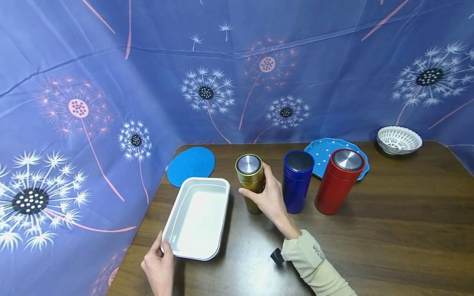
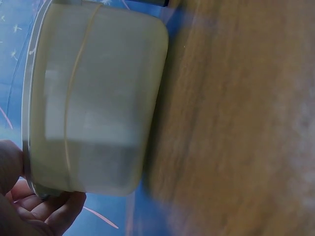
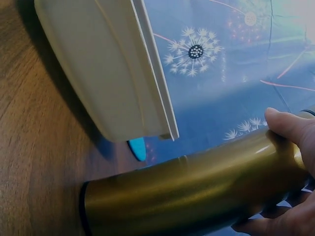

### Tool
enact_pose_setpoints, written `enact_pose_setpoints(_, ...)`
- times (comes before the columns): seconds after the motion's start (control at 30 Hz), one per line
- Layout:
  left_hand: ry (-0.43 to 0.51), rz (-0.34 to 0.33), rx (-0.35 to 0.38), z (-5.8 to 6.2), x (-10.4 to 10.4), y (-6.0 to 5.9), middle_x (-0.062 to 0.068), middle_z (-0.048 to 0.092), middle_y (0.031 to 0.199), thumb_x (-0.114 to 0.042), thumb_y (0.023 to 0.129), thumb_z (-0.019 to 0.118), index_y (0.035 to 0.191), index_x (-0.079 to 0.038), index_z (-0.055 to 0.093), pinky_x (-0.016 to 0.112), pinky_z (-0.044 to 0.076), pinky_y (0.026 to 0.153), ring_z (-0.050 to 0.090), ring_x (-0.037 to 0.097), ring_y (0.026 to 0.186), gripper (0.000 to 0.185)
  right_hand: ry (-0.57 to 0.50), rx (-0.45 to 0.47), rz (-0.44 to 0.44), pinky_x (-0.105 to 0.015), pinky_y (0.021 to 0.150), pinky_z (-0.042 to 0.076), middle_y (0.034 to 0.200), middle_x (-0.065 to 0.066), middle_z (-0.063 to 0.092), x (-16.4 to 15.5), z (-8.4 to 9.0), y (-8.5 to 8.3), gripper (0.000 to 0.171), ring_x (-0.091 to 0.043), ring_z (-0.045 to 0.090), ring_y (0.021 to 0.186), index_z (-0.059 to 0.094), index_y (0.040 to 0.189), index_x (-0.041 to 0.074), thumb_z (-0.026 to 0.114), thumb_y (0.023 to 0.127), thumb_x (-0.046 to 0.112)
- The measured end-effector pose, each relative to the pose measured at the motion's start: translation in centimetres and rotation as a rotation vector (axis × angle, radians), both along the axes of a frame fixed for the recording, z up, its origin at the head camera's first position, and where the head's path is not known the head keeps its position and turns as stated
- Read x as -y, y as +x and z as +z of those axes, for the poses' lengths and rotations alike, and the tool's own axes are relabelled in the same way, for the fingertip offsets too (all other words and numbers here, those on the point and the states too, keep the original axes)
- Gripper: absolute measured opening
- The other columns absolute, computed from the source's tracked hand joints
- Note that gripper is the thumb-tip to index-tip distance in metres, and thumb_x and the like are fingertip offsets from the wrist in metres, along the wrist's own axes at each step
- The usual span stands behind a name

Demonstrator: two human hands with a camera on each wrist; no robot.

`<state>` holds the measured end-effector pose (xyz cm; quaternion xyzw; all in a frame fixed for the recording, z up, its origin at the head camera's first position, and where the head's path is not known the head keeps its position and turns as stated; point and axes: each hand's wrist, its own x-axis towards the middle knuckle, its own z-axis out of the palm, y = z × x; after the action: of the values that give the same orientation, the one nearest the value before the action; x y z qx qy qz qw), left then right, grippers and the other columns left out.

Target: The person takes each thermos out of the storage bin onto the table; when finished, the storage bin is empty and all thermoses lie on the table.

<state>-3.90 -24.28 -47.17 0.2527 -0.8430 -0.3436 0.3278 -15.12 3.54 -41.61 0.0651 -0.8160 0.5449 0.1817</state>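
My left hand (image 1: 159,263) pinches the near left corner of a white rectangular tub (image 1: 200,218), thumb at the rim and fingers below it in the left wrist view. To the right of the tub, my right hand (image 1: 269,195) grips a gold thermos (image 1: 252,187) with a silver-topped lid. In the right wrist view the thumb and fingers wrap the upper part of the gold thermos (image 3: 192,189), whose dark base is at the table. A blue thermos (image 1: 296,185) stands just right of this hand, and a red thermos (image 1: 338,185) beyond it.
A round blue woven mat (image 1: 191,164) lies behind the tub. Behind the blue and red thermoses is a blue dotted plate (image 1: 321,150). A white lattice basket (image 1: 399,140) stands at the back right of the brown table (image 1: 403,230). A dandelion-print cloth (image 1: 155,82) hangs behind.
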Motion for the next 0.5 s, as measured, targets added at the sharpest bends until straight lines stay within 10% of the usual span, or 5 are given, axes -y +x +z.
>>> enact_pose_setpoints(0.5,-0.044,-0.015,0.011,0.24,0.18,-0.1,0.024,0.071,0.09,0.001,0.083,0.061,0.109,0.003,0.072,0.023,0.038,0.059,0.057,0.022,0.066,0.028,0.013,0.002,0.046,-0.052,0.096,0.043,0.13,-0.014,0.058,-0.15,-0.27,0.26,0.092,-0.033,0.056,0.118,0.036,0.146,0.016,0.088,0.071,0.03)
